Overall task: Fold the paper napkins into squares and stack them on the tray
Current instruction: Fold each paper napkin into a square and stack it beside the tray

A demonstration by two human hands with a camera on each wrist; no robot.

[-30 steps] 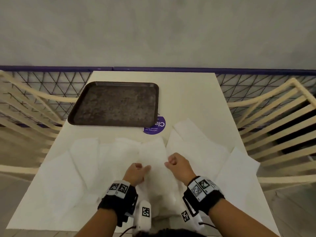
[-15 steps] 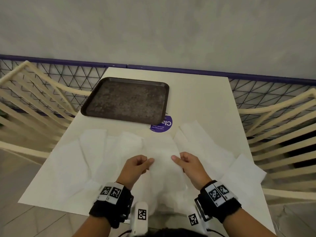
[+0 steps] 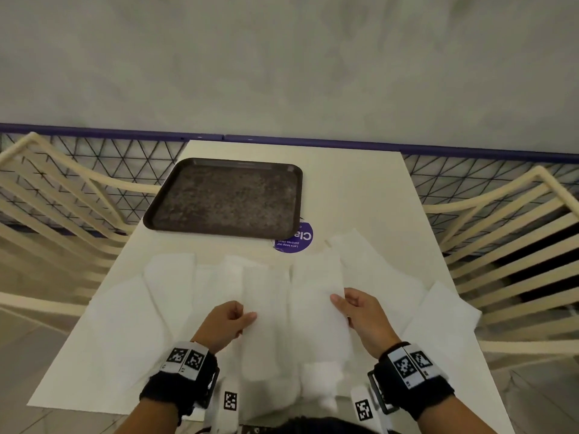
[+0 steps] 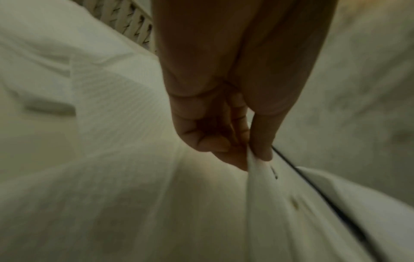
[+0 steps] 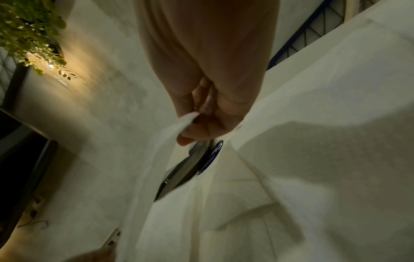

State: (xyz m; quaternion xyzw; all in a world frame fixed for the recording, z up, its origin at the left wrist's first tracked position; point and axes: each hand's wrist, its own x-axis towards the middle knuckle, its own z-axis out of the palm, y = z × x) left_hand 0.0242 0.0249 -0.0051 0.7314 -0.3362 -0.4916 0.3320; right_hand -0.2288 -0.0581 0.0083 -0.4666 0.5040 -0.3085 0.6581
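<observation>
Two hands hold one white napkin between them, raised just above the other napkins spread across the near half of the table. Our left hand pinches its left edge between thumb and curled forefinger, plain in the left wrist view; our right hand pinches the right edge the same way, thumb on top. Half a second ago our hands sat closer together on this sheet; they have since drawn apart, the right one further right. Beyond the napkins the dark tray lies flat on the far left of the table, bare, its near right corner overlapping a purple round sticker. Cream slatted chairs flank the table.
</observation>
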